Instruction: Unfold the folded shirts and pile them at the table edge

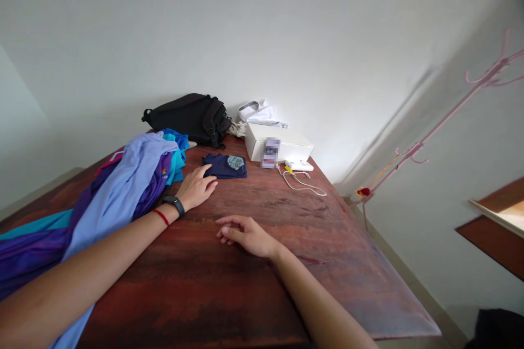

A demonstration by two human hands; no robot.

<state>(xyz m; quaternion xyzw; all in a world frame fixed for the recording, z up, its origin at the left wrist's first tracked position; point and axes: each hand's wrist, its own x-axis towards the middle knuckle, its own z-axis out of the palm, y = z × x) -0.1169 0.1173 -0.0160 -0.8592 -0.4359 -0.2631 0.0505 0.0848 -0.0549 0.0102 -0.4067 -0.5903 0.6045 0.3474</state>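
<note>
My left hand point(197, 187) lies flat on the dark wooden table point(262, 283), fingers stretched out, its fingertips touching the near edge of a small folded navy garment point(225, 166) with a pale print. A black band and a red cord sit on that wrist. My right hand point(244, 234) rests on the tabletop nearer to me, fingers loosely curled and apart, holding nothing. A heap of blue, purple and teal clothes point(118, 191) lies along the table just left of my left arm.
A black bag point(188, 117) sits at the table's far end against the wall. Beside it are white cloth point(260, 114), a white box point(278, 144) and a white cable with adapter point(303, 174). A pink coat rack point(450, 114) stands on the right.
</note>
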